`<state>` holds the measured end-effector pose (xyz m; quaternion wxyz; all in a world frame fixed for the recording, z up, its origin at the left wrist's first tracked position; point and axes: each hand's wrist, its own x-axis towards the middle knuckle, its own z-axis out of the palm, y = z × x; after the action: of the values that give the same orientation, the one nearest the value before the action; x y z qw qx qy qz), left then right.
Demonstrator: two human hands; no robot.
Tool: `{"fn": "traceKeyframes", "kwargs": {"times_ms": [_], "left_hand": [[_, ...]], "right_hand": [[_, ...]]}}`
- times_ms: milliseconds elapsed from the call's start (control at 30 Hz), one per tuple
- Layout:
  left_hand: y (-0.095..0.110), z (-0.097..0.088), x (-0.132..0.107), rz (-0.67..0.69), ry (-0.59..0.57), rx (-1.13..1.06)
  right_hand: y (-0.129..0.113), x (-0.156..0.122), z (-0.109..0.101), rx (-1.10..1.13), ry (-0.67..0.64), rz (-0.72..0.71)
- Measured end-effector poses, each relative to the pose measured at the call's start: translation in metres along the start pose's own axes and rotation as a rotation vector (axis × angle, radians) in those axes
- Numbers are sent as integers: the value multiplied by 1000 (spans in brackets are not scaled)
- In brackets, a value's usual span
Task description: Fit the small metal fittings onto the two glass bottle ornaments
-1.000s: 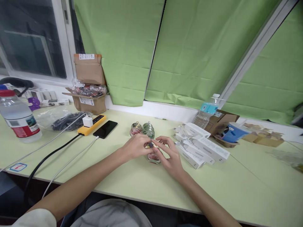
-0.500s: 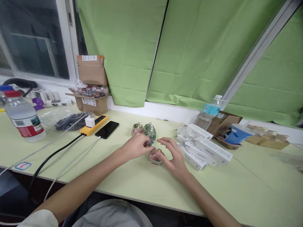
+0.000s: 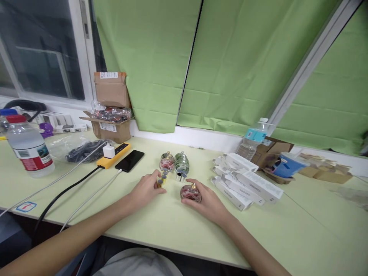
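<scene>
My left hand (image 3: 145,189) pinches a small gold cylindrical cap (image 3: 160,183) with a dark top, low over the table. Just beyond it stands another gold cap (image 3: 164,176). The fingers of my right hand (image 3: 211,199) curl round a rounded glass bottle with pink contents and a gold neck (image 3: 190,193). Behind the hands are pink glass bottles (image 3: 166,161) and green glass bottles (image 3: 182,163), lined up close together. Silver caps (image 3: 181,176) stand in front of the green ones. Whether the gold cap touches the table I cannot tell.
White cartons (image 3: 244,184) are heaped to the right, near a water bottle (image 3: 253,140) and a blue tub (image 3: 289,165). To the left lie a phone (image 3: 130,160), a yellow power strip (image 3: 113,156) and cables. A red-capped bottle (image 3: 30,149) stands far left.
My left hand has moved left and nearer, away from the bottle, with the small cap. My right hand has closed round the pink bottle. The gold and silver caps are now uncovered.
</scene>
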<state>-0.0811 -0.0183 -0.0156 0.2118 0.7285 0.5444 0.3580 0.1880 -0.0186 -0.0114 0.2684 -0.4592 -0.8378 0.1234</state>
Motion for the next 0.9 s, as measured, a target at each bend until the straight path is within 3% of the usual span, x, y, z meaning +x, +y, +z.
{"fn": "traceKeyframes", "kwargs": {"times_ms": [133,267,467,667,900], "left_hand": [[5,0,-7,5,39,-24],[4,-8,-8,49,159,52],[-20,-2,41,87,299,-168],[-33,12,94,99,298,-394],[-36,15,103,142,127,-490]], "right_hand": [[-4,1,-1,169,-50,-22],[-1,3,1,209,-41,-25],[23,9,3,47,129,67],[59,20,4,-91,294,166],[108,63,2,-124,350,294]]}}
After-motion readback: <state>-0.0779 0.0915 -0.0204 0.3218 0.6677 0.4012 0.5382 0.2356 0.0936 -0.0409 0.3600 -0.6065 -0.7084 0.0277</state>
